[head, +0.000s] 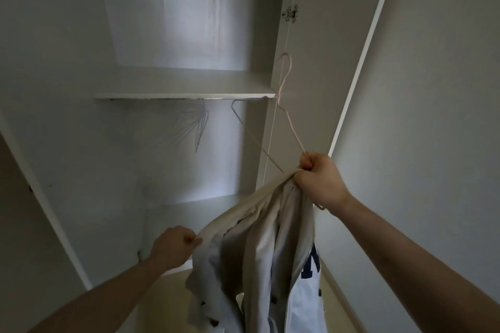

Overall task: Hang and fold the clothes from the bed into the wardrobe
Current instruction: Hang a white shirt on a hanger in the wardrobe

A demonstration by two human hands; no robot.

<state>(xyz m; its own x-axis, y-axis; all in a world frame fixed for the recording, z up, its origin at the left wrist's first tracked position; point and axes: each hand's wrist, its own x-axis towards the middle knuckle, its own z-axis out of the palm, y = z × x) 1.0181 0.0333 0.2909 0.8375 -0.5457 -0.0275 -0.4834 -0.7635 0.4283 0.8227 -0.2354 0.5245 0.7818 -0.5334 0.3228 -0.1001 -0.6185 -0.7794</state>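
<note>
Getting the jacket onto its hanger, in front of the open wardrobe.

From where I stood, the left hand (176,246) was curled tight, pinching the low end of the beige jacket (259,227) at its collar edge, with the cloth stretched up and to the right from it. Behind, inside the wardrobe (65,105), a few spare hangers (198,127) hung under the shelf (186,89). The right hand (319,178), held higher, was closed around both the jacket's upper end and the lower wire of the pink hanger (284,105), whose hook pointed up beside the door hinge (290,13). The garment drooped below both hands, not yet seated on the hanger. I judged the next move needed the hanger's arm worked into the shoulder, then lifted to the rail.
</note>
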